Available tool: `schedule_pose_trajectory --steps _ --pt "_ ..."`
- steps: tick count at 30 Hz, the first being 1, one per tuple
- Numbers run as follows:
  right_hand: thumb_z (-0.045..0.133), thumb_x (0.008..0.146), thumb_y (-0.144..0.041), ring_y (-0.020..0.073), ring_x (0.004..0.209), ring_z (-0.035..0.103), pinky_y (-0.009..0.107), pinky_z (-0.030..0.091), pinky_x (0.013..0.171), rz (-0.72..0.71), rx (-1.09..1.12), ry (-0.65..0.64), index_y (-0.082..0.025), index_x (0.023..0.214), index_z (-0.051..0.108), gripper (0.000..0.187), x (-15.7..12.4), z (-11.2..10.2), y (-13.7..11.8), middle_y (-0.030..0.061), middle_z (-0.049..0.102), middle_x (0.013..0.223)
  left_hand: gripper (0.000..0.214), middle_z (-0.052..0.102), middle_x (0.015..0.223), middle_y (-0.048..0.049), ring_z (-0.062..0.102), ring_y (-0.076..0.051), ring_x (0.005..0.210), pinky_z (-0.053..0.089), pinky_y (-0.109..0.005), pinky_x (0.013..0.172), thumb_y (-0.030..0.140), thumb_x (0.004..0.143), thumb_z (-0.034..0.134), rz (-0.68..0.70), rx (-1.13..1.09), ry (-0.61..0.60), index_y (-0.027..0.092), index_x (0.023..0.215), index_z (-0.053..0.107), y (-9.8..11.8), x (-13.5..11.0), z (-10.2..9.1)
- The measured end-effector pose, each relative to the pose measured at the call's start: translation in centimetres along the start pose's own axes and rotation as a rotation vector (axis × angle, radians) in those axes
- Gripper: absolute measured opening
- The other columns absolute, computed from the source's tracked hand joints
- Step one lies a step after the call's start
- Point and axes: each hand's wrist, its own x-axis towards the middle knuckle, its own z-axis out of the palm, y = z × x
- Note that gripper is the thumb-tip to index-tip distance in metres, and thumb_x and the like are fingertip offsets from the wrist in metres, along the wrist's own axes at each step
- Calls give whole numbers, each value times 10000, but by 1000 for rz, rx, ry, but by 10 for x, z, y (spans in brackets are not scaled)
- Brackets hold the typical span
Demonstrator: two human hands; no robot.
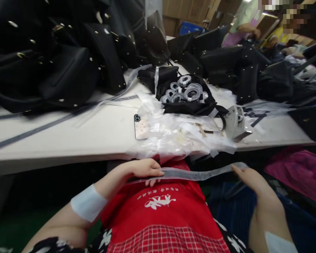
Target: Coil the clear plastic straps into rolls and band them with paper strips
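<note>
A long strap in a clear plastic sleeve (197, 174) stretches across my lap, in front of a red apron (171, 200). My left hand (147, 170) pinches its left part between thumb and fingers. At the other end, my right hand (241, 172) grips the strap, and a further length hangs blurred below that hand. Just beyond, on the table edge, lies a heap of crumpled clear plastic sleeves (165, 135). Behind the heap, several coiled straps (193, 92) rest in a black cloth bag (186, 108).
A phone (141, 127) lies on the white table (102, 130). A tape dispenser (235, 121) stands to its right. Black handbags (68, 75) are piled along the back and left. Long straps (42, 129) cross the table. A person (244, 24) is at the far right. Pink fabric (297, 172) lies at right.
</note>
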Motion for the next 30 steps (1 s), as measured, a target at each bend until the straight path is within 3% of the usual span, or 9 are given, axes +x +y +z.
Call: schedule_pose_trajectory --steps 3,4,6,8,9,14,19,30 --pt "666 715 -506 320 884 651 463 471 858 -134 -74 -62 -196 822 728 334 -9 37 -51 140 715 918 379 669 580 12 553 -88 437 449 -210 538 470 932 476 50 85 -4 166 783 646 20 27 6" --pt "605 787 -490 298 968 634 428 460 900 -265 11 -167 -203 985 715 366 -17 51 -74 125 699 1053 384 677 596 8 562 -89 449 462 -216 567 445 946 459 92 114 -4 163 770 652 28 37 10" --pt "511 881 -446 263 1023 613 370 457 912 -499 213 -549 -215 1117 679 371 -31 77 -113 93 688 1115 407 689 619 -5 582 -95 482 480 -231 623 406 964 431 195 165 -9 156 742 663 43 53 16" --pt "466 921 -420 226 865 636 316 479 802 -580 231 -824 -196 1025 708 346 -38 96 -134 66 720 946 399 698 638 -12 598 -110 517 485 -245 649 407 958 449 261 175 -29 155 750 678 50 59 18" --pt "472 923 -422 206 775 628 291 474 735 -581 211 -891 -181 947 723 349 -37 100 -136 53 717 847 377 703 652 -11 605 -118 534 486 -251 649 423 944 477 259 151 -53 160 774 686 50 58 17" --pt "524 883 -500 130 553 485 230 360 526 -419 177 -815 -143 656 683 453 -16 85 -90 6 584 580 386 725 720 -14 638 -158 569 506 -281 598 550 869 555 9 -156 -282 188 898 685 17 25 -6" --pt "520 871 -527 121 556 433 228 329 513 -315 196 -797 -145 630 652 470 -6 73 -59 -4 533 580 410 719 654 -27 625 -144 510 517 -255 547 576 835 587 -115 -243 -283 183 902 686 -15 10 -16" --pt "522 871 -517 109 491 390 234 304 497 -356 185 -793 -171 529 545 488 -15 86 -69 -33 444 483 492 710 616 -46 638 -149 514 504 -234 488 585 881 506 23 -241 -293 140 865 715 -13 23 -9"
